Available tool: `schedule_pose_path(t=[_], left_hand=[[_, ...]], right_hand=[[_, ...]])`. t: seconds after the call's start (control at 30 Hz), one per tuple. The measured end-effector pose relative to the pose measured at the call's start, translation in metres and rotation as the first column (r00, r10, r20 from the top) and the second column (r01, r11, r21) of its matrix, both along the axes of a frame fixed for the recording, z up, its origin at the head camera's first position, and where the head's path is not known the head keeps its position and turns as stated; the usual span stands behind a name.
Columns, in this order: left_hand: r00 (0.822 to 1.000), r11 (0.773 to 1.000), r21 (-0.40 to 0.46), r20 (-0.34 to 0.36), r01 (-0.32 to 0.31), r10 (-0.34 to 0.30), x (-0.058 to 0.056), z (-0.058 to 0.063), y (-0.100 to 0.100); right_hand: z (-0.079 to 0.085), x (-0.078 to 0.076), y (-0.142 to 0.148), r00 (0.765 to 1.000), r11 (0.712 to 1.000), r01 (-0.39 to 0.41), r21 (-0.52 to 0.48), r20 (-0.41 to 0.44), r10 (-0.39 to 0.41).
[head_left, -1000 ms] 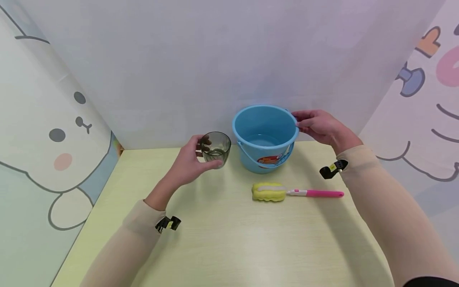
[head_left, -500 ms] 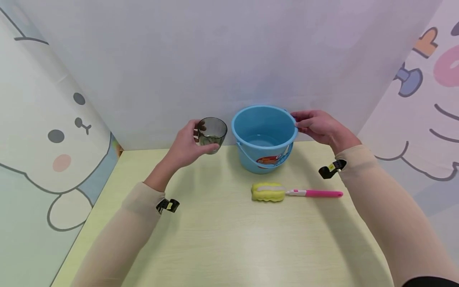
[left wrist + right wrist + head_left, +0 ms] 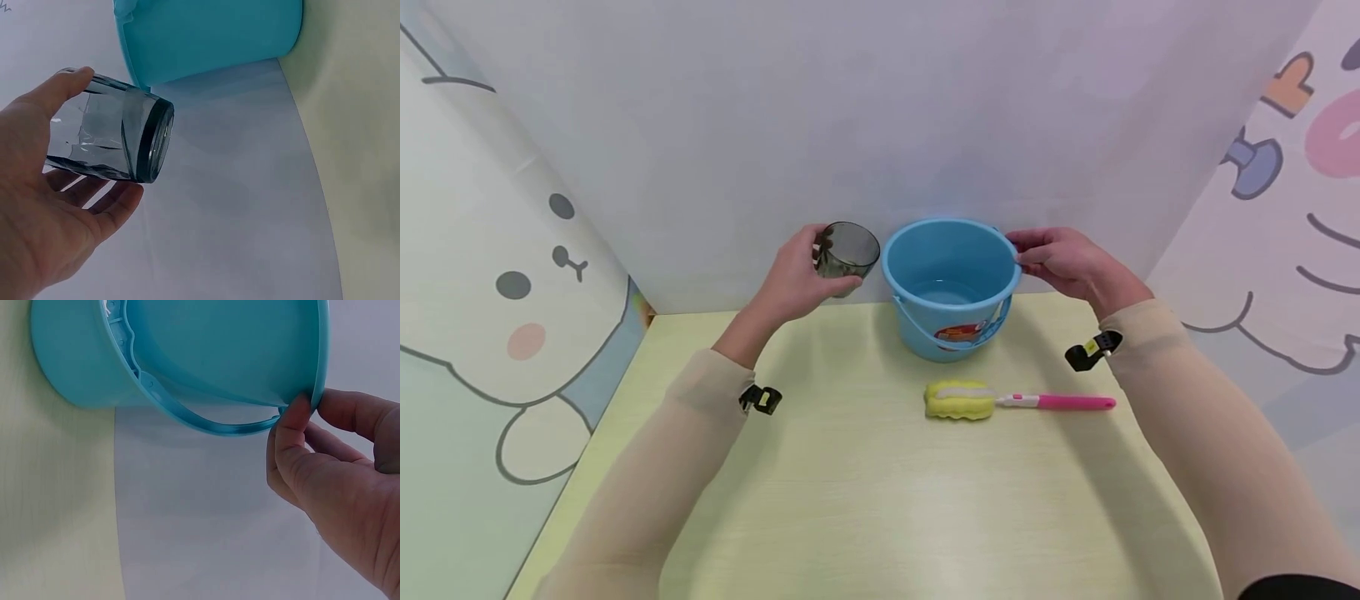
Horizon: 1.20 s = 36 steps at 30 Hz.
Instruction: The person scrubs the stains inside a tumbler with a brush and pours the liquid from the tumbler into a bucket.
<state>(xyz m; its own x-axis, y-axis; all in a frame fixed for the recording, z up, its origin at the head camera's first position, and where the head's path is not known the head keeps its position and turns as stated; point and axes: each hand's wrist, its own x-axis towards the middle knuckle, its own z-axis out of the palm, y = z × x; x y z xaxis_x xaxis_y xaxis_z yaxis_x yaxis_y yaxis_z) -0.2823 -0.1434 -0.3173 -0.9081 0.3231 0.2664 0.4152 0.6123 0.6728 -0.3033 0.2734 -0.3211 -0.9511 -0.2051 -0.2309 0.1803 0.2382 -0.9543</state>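
A dark tinted drinking glass (image 3: 850, 250) is gripped by my left hand (image 3: 797, 271), held in the air just left of the bucket's rim. In the left wrist view the thumb and fingers wrap the sides of the glass (image 3: 106, 128), whose thick base shows. The light blue bucket (image 3: 943, 325) stands upright on the table, its handle hanging down at the front. At the bucket's right rim my right hand (image 3: 1067, 260) pinches the edge between thumb and fingers, as the right wrist view shows. Some liquid seems to lie in the bucket's bottom.
A bottle brush (image 3: 958, 400) with a yellow sponge head and pink handle lies in front of the bucket on the pale table (image 3: 880, 500). A plain wall (image 3: 760, 150) rises right behind the bucket. Cartoon-printed panels (image 3: 490, 225) flank both sides.
My left hand has raised the glass from beside the bucket's body up to rim height, and the glass now tips somewhat. My right hand stays at the bucket's rim.
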Motion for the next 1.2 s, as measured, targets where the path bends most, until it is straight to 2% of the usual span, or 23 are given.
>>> schedule_pose_path(t=[0.47, 0.93, 1.2], left_hand=[[0.997, 0.995, -0.097, -0.08, 0.002, -0.009, -0.021, 0.007, 0.017], [0.985, 0.979, -0.204, -0.174, -0.024, -0.012, -0.031, 0.013, 0.031], [0.983, 0.967, -0.253, -0.184, -0.038, -0.01, -0.033, 0.016, 0.038]], right_hand=[[0.001, -0.001, -0.002, 1.0, 1.0, -0.003, 0.02, -0.007, 0.003], [0.002, 0.001, -0.005, 1.0, 1.0, 0.013, 0.023, 0.001, -0.013], [0.003, 0.002, -0.008, 1.0, 1.0, 0.012, 0.021, 0.001, -0.012]])
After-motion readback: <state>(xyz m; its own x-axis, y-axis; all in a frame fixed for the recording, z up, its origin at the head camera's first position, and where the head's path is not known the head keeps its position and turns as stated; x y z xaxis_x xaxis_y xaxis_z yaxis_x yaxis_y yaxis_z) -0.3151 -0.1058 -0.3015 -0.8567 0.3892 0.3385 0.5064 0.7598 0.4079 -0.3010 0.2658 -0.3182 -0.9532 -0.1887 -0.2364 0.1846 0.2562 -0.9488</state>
